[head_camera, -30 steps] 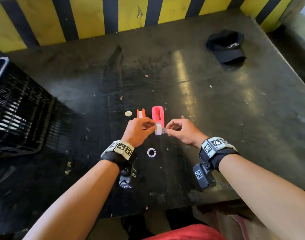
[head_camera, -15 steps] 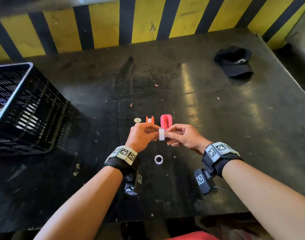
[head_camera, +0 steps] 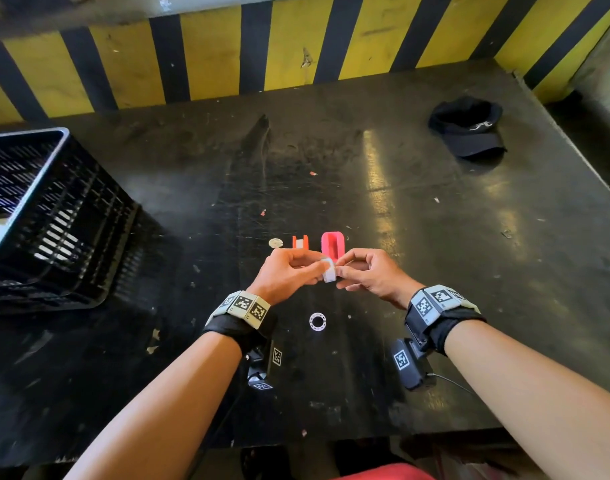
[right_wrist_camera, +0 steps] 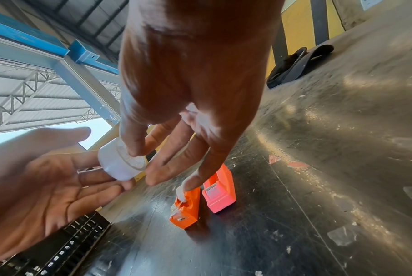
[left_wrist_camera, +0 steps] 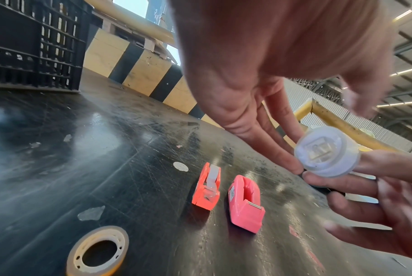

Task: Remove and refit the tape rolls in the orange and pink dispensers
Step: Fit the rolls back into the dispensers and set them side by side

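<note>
Both hands meet above the table [head_camera: 417, 271], forearms angled inward. The left hand [head_camera: 289, 275] and right hand [head_camera: 369, 277] pinch a white tape roll [head_camera: 329, 274] between fingertips, just near of the orange dispenser [head_camera: 300, 242] and pink dispenser [head_camera: 332, 245].

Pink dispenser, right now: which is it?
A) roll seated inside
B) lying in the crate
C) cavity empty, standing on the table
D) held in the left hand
C: the pink dispenser stands on the table with its slot open and bare, while both hands pinch a white tape roll above it.
</note>
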A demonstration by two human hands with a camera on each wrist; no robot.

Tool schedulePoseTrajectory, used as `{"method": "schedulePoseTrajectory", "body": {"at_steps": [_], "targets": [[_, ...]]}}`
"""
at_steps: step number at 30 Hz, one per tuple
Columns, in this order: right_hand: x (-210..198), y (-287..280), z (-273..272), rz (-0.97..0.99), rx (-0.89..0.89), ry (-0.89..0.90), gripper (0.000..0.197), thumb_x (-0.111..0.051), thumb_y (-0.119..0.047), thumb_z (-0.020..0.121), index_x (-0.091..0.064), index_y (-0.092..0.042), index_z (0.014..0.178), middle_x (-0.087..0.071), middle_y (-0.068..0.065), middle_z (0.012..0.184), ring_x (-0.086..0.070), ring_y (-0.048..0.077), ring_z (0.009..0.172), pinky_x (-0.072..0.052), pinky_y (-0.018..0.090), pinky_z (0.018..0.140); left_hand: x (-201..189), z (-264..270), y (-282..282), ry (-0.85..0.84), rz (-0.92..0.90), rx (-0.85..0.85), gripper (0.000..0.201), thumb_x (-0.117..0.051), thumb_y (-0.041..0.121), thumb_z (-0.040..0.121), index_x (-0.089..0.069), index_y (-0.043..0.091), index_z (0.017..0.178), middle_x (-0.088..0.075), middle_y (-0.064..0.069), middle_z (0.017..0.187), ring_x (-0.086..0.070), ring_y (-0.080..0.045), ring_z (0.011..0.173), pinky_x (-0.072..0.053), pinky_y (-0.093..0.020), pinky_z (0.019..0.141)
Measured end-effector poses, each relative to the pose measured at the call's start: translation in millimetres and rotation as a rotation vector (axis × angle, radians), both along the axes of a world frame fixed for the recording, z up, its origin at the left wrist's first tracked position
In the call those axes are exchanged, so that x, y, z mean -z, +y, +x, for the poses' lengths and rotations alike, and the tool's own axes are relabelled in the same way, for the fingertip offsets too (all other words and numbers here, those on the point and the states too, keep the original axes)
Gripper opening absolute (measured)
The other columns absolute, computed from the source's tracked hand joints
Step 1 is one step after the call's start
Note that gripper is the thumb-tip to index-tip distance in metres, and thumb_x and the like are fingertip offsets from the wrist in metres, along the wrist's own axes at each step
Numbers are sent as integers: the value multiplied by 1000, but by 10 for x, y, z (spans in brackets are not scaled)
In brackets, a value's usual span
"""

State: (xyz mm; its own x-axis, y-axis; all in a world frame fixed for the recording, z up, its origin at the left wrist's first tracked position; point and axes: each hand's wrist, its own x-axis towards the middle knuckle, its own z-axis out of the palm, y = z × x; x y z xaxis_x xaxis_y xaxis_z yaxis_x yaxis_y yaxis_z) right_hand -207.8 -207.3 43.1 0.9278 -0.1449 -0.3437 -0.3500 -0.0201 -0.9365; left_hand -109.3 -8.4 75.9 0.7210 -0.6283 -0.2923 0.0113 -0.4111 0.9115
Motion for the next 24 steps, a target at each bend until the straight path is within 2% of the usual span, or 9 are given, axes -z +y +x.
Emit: {"method": "schedulePoseTrajectory", "body": {"at_steps": [2,4,15,21,24], "targets": [[2,-12,-1,-10,-2,5,11,-80,-19,91,-75,-15,100,-83,10,99,-81,28,90,-62,51,92,-13,-4,11,-40,21,56,33,-88,33,79,-82,22,110,-82,4,103,-79,-10,95,-61,-27,90],[-2,-15,7,-30,-3,8,9,-80,-17,92,-75,-14,100,-83,11,99,-81,28,89,-63,50,91,-13,-10,0,-65,34,72,37,-91,26,76,-81,21,111,-82,5,101,-79,-7,91,-61,-22,87],[-29,-43,43,-17,-2,23,18,-83,-21,89,-76,-14,104,-83,10,101,-81,26,91,-64,43,87,6,84,-43,-90,68,111,40,-90,26,78,-79,21,116,-81,5,107,-78,-8,96,-62,-28,93],[-72,-66,129,17,38,50,11,-77,-12,91,-72,-13,101,-81,16,103,-80,32,93,-61,42,83,29,180,-60,-94,89,110,37,-90,24,78,-79,21,113,-81,5,104,-78,-8,94,-61,-29,93],[27,-137,231,-76,50,69,18,-69,-5,88,-68,-17,101,-80,18,104,-78,32,94,-56,41,83,26,265,-73,-116,124,110,35,-89,23,77,-79,24,111,-77,11,99,-77,-7,91,-61,-27,91]]}}
